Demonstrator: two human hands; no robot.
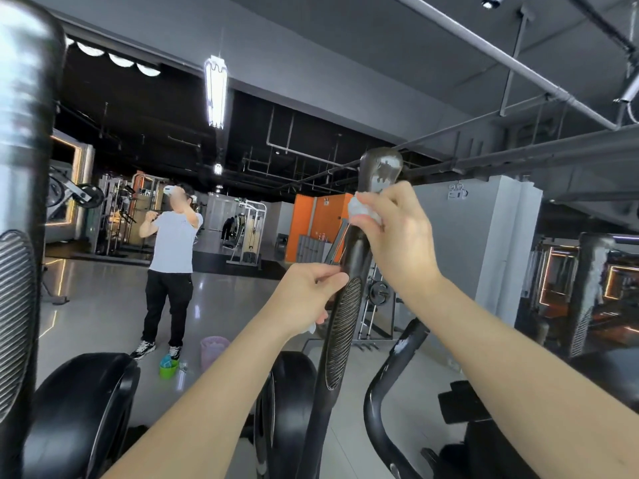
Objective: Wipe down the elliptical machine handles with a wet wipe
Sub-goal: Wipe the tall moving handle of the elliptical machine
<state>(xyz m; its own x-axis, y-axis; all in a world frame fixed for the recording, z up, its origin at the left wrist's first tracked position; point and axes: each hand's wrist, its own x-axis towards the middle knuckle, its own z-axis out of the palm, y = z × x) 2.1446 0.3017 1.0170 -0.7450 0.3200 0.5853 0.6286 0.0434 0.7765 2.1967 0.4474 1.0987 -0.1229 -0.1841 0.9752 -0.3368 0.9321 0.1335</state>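
A dark elliptical handle (342, 326) with a ribbed grip rises through the middle of the view to a rounded top. My right hand (397, 236) holds a crumpled white wet wipe (361, 207) pressed against the handle just below that top. My left hand (304, 299) grips the handle lower down, at the upper end of the ribbed grip; a bit of white shows under its palm. A second handle (20, 202) stands very close at the far left, blurred.
A curved black bar (383, 382) of the machine sits right of the handle. Black housings (83, 409) lie below. A person in a grey shirt (173, 257) stands on the gym floor, near a pink bin (213, 350) and a green container (168, 367).
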